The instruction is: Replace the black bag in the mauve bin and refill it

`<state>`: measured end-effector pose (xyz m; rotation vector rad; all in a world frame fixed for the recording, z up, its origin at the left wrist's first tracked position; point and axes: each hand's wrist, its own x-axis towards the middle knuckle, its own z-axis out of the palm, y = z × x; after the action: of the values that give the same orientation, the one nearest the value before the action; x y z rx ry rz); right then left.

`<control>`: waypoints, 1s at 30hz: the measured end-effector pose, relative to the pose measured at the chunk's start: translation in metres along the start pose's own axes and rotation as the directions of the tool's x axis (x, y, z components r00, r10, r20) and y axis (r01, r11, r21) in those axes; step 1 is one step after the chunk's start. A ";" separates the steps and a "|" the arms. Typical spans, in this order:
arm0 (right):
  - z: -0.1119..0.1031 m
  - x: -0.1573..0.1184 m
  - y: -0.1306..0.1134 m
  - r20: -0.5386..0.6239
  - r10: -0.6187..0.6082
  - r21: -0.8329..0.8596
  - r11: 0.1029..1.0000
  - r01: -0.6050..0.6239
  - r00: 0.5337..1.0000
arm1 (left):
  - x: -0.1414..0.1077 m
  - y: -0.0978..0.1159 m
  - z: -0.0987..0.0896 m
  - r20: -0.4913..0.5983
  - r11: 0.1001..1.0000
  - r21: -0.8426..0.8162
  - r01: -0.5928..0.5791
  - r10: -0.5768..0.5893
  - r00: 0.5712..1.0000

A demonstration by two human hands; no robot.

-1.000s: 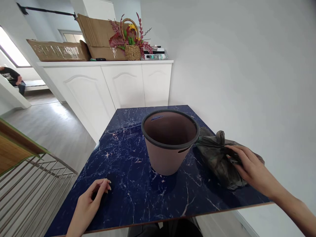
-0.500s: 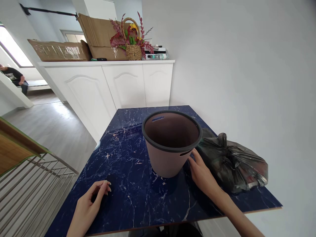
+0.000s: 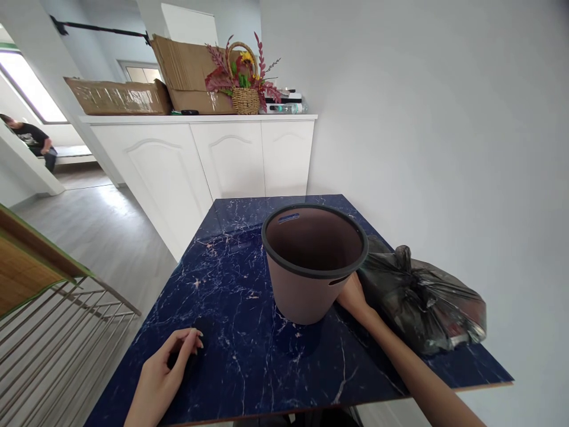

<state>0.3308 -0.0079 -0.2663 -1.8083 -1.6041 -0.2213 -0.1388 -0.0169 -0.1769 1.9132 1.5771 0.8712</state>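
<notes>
A brownish-mauve trash bin (image 3: 302, 296) with a dark rim and slots near its top stands upright on the blue marbled table (image 3: 231, 356). My right hand (image 3: 354, 296) has reached along the bin's right side, between it and a knotted black plastic bag (image 3: 418, 302). Its fingers are hidden behind the bin, so I cannot tell what they grip. My left hand (image 3: 171, 362) rests at the table's near left, curled with the thumb against the fingertips and no object visible in it.
A metal rack (image 3: 89, 320) stands left of the table. Behind it, a white cabinet (image 3: 235, 154) carries cardboard boxes (image 3: 120, 98), a flower basket (image 3: 246, 101) and a plastic bottle (image 3: 288, 108). A wall (image 3: 422, 118) borders the right. Far left, a person (image 3: 33, 139) sits.
My right hand has gone further forward behind the bin, hiding the fingers that showed before. The left hand stays in place. The whole view has shifted slightly.
</notes>
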 end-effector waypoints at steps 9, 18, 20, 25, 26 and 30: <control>-0.010 -0.013 -0.010 0.084 0.025 0.211 0.977 -0.042 0.996 | 0.001 -0.001 0.001 -0.008 1.000 0.022 0.008 -0.008 1.000; -0.024 -0.045 -0.029 0.159 0.038 0.400 0.911 -0.100 0.986 | 0.001 -0.002 0.002 -0.011 0.999 0.037 -0.003 0.003 1.000; -0.024 -0.047 -0.035 0.173 0.054 0.407 0.905 -0.121 0.983 | 0.001 -0.002 0.002 -0.013 0.999 0.045 -0.018 0.019 1.000; -0.024 -0.048 -0.052 0.225 0.058 0.414 0.898 -0.149 0.973 | 0.002 -0.006 0.003 -0.031 0.998 0.051 -0.026 0.027 0.999; -0.025 -0.050 -0.056 0.239 0.056 0.419 0.895 -0.154 0.970 | 0.002 -0.007 0.003 -0.033 0.998 0.048 -0.031 0.032 0.999; -0.029 -0.067 -0.074 0.296 0.069 0.442 0.874 -0.200 0.953 | 0.002 -0.009 0.004 -0.034 0.997 0.041 -0.067 0.068 0.997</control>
<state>0.2573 -0.0800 -0.2535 -1.6010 -1.5329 0.4681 -0.1413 -0.0132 -0.1859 1.9995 1.5697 0.9127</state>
